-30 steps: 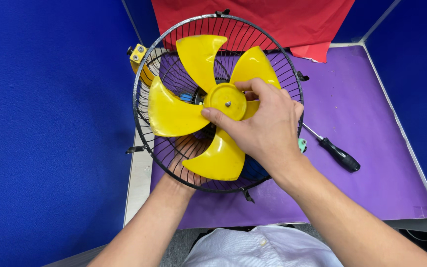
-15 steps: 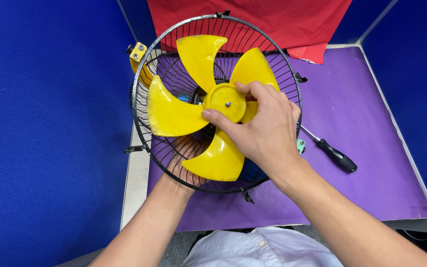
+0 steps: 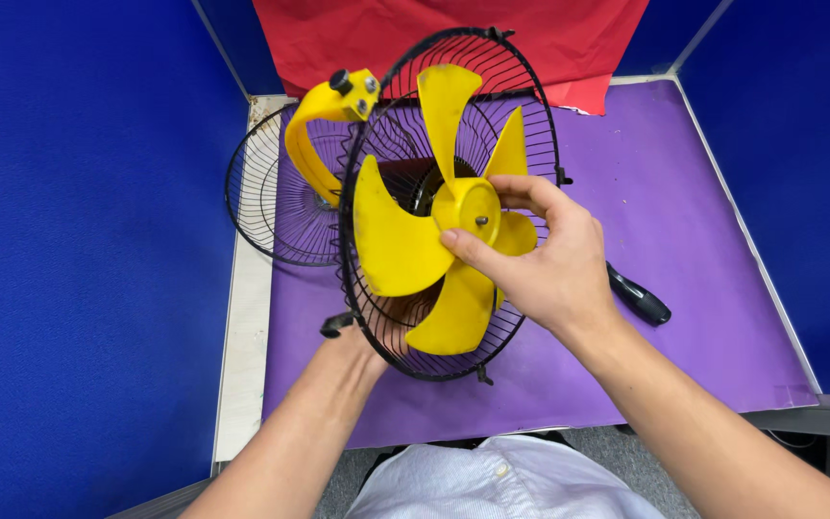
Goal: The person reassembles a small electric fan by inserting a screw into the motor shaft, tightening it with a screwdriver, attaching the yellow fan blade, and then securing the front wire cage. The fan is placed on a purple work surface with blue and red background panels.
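Shirt: white buttoned shirt [image 3: 501,481] at 6 o'clock, nearest the camera, worn by the person.
Left hand: left hand [image 3: 357,341] at 7 o'clock, reaching up behind the lower rim of the rear grille; its fingers are hidden by the wires, so whether they are closed on the fan cannot be told.
Right hand: right hand [image 3: 540,259] just right of centre, thumb and fingers curled round the yellow hub [image 3: 468,210], gripping it, the thumb tip lying across the hub's lower left edge.
Fan blade: yellow fan blade [image 3: 405,240], centre of view, five vanes, seated on a metal shaft that shows at the hub's middle.
Rear grille: black wire rear grille [image 3: 377,317] cupped behind the blade, held tilted above the mat.
Handling note: in judgement, the hub is best held squarely and moved along the shaft's line, the other hand bracing the grille so the vanes stay off the wires.
Screwdriver: black-handled screwdriver [image 3: 638,296] at 3 o'clock, lying on the mat, partly hidden by the right wrist.
Mat: purple mat [image 3: 684,250] covering the table.
Bracket: yellow bracket [image 3: 324,120] with black knob at 11 o'clock, above the grille.
Front grille: second wire grille [image 3: 276,197] at 10 o'clock, behind the fan.
Cloth: red cloth [image 3: 530,38] at 12 o'clock, farthest.
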